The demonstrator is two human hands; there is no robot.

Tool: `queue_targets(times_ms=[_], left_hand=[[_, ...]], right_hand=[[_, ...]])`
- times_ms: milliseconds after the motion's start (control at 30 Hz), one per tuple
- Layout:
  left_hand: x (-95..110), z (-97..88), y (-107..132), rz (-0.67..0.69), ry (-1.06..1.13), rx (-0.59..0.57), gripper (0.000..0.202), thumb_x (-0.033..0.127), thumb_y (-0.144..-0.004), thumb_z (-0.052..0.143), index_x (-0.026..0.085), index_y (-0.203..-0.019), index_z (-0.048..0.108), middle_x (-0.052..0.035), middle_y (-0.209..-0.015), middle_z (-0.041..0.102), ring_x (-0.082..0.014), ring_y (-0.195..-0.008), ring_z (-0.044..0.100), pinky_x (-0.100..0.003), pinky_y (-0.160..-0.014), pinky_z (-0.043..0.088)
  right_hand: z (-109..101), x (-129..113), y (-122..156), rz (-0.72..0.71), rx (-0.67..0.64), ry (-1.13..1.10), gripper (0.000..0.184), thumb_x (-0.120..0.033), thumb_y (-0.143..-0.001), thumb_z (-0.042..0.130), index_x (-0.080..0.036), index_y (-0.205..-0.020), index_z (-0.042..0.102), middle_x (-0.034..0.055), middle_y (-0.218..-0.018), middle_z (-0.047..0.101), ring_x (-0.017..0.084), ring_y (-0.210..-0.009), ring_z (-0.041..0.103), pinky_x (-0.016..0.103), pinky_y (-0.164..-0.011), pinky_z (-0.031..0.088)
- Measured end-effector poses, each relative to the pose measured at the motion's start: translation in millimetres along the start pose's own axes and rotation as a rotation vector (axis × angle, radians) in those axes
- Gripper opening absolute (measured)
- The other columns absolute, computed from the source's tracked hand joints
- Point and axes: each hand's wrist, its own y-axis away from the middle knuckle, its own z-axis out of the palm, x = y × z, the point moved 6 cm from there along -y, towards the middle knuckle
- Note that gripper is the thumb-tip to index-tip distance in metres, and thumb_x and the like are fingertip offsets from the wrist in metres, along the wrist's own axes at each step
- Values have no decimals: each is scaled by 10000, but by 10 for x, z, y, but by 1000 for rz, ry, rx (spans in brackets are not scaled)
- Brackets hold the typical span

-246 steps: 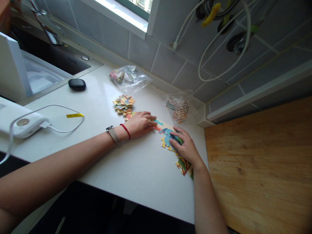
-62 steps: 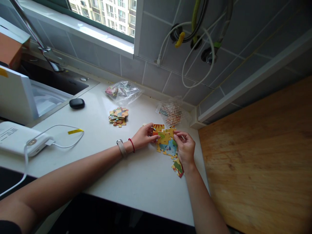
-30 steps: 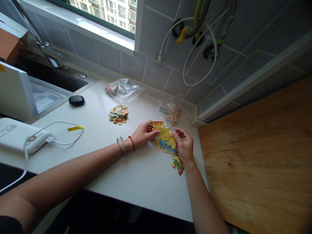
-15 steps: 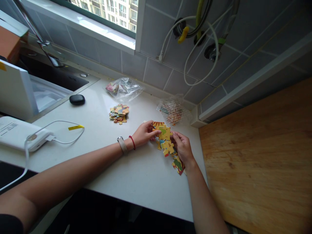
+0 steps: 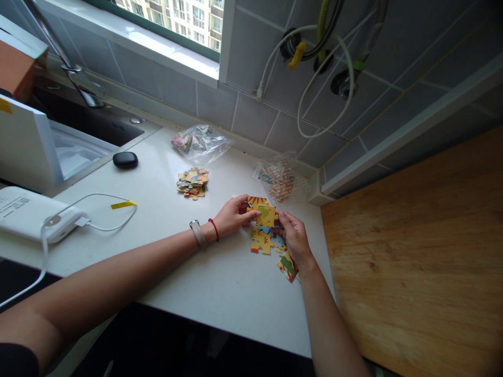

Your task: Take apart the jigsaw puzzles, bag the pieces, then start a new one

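Note:
My left hand (image 5: 232, 214) pinches a yellow puzzle piece (image 5: 266, 213) with a green shape on it, the thumb on top. Behind that piece shows another with red-brown stripes (image 5: 257, 200). My right hand (image 5: 294, 235) is closed at the piece's right edge, thumb and forefinger together on its tab. Just below, a yellow piece with a red corner (image 5: 261, 242) lies flat against blue-patterned pieces (image 5: 278, 241), partly covered by my right fingers. A green-and-red piece (image 5: 288, 266) rests beside my right wrist.
A pile of puzzle pieces (image 5: 192, 183) sits left of my hands. Behind are two clear plastic bags (image 5: 202, 144) with pieces inside, one nearer the corner. A black case (image 5: 124, 160), a white power bank with cable (image 5: 65, 222) and a sink (image 5: 78, 112) are leftward; a wooden board (image 5: 412, 246) stands right.
The yellow piece with the red corner was tilted below the held piece; now it lies flat, slightly further left, and more of the blue pieces shows. Both hands have barely moved.

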Motion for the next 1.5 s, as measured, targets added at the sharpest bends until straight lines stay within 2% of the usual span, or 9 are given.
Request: queue_targets(times_ms=[133, 233, 367, 467, 533, 733, 867, 1067, 1500], left_hand=[[-8, 33, 9, 1, -22, -50, 489, 538, -770, 851, 175, -953, 579, -28, -841, 730, -131, -650, 686, -219, -546, 565], [10, 68, 28, 17, -56, -95, 506, 586, -789, 825, 163, -962, 606, -23, -785, 716, -135, -623, 684, -221, -548, 557], [45, 59, 37, 41, -87, -60, 538, 692, -922, 621, 154, -939, 616, -51, -776, 730, -127, -579, 673, -213, -531, 534], [53, 42, 31, 44, -80, -25, 570, 712, -967, 518, 157, -1032, 627, -55, -761, 747, -132, -570, 659, -226, -548, 535], [64, 44, 30, 54, -107, -25, 562, 703, -968, 522, 159, -1052, 633, -48, -753, 744, -133, -577, 646, -232, -561, 533], [113, 34, 46, 97, -203, -3, 528, 687, -979, 499, 190, -813, 567, 2, -653, 629, -137, -576, 589, -232, -534, 486], [125, 33, 52, 116, -224, -6, 521, 670, -996, 474, 190, -815, 564, -1, -657, 632, -135, -580, 585, -236, -550, 475], [111, 27, 50, 119, -234, -6, 500, 655, -990, 493, 188, -830, 570, 2, -653, 624, -133, -575, 581, -235, -544, 468], [98, 30, 56, 117, -274, -18, 492, 623, -1008, 468, 181, -816, 567, 2, -667, 622, -124, -599, 575, -227, -565, 454]], right_hand=[[94, -50, 48, -29, -65, 56, 438, -506, -738, 887, -221, -1053, 781, 41, -992, 809, 230, -881, 749, 318, -767, 617], [122, -71, 75, -40, -53, 44, 432, -449, -691, 923, -226, -1025, 762, 35, -985, 814, 234, -871, 752, 327, -790, 612], [84, -97, 81, -55, -9, 18, 390, -447, -735, 890, -227, -1019, 739, 36, -995, 814, 237, -855, 756, 347, -802, 616], [41, -112, 75, -53, 20, -8, 406, -457, -748, 878, -224, -1046, 732, 43, -1001, 818, 245, -844, 768, 359, -802, 623], [35, -115, 74, -47, 19, -23, 418, -459, -749, 878, -223, -1059, 727, 44, -983, 821, 247, -827, 774, 365, -793, 630], [43, -93, 73, -32, 14, -57, 398, -449, -764, 865, -224, -1039, 687, 46, -936, 823, 250, -789, 781, 374, -750, 644], [30, -90, 64, -51, 29, -125, 337, -411, -793, 837, -243, -997, 630, 23, -924, 816, 239, -784, 780, 382, -760, 645], [33, -95, 58, -40, 40, -153, 345, -393, -786, 823, -251, -1000, 591, 10, -898, 803, 245, -812, 777, 402, -790, 648], [46, -118, 69, -24, 42, -230, 340, -349, -776, 845, -248, -1005, 614, -15, -871, 787, 197, -782, 747, 347, -801, 631]])
